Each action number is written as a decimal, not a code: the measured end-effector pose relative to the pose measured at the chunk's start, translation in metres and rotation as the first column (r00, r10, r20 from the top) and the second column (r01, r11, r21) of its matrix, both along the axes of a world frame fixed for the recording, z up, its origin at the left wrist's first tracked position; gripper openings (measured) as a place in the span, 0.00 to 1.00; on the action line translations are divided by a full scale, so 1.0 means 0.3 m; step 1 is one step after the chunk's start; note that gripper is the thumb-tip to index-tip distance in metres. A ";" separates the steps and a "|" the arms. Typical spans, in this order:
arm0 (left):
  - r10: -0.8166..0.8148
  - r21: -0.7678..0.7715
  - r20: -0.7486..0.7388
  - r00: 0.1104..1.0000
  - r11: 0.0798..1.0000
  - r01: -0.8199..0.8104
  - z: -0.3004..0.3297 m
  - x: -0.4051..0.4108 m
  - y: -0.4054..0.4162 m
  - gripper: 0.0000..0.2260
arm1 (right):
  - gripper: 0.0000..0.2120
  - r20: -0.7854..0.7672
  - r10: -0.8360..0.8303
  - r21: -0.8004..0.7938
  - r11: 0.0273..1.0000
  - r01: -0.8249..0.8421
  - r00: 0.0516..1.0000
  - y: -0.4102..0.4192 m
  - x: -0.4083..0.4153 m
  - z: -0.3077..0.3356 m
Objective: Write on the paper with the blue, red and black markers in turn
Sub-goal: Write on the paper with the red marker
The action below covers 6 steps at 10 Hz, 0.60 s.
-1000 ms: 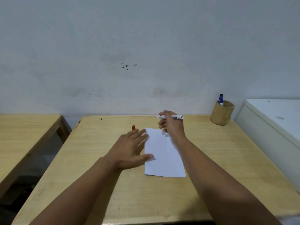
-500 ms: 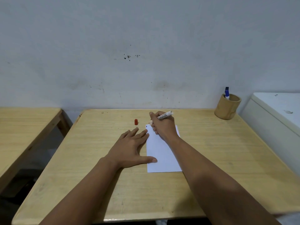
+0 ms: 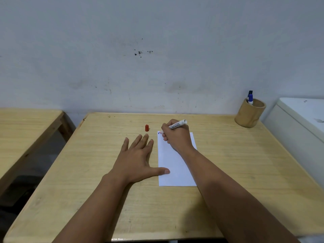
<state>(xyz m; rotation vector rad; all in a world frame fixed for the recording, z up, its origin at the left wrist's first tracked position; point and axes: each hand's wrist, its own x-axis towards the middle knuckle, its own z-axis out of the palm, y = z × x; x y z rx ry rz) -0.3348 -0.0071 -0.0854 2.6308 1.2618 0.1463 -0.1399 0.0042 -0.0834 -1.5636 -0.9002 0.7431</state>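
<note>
A white sheet of paper (image 3: 173, 165) lies on the wooden table (image 3: 228, 163). My right hand (image 3: 177, 137) grips an uncapped white-barrelled red marker (image 3: 177, 124), its tip touching the paper's top left corner beside a small blue mark. The marker's red cap (image 3: 147, 128) stands on the table just left of the paper. Flat on the table, my left hand (image 3: 138, 158) has its fingers spread and its thumb pressing the paper's left edge. A blue marker (image 3: 250, 99) and a black one behind it stand in a wooden cup (image 3: 249, 114) at the back right.
A second wooden table (image 3: 26, 127) stands to the left across a gap. A white cabinet or appliance (image 3: 301, 123) abuts the table's right side. A grey wall runs directly behind the table.
My right hand has swung the marker from level in the air down into a writing grip, tip on the paper's top left corner. My left hand stays on the paper's edge.
</note>
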 end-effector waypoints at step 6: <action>0.012 0.008 -0.004 1.000 1.000 -0.012 0.004 -0.001 0.001 0.59 | 0.12 0.077 0.008 -0.029 1.000 -0.006 0.997 0.018 -0.001 -0.015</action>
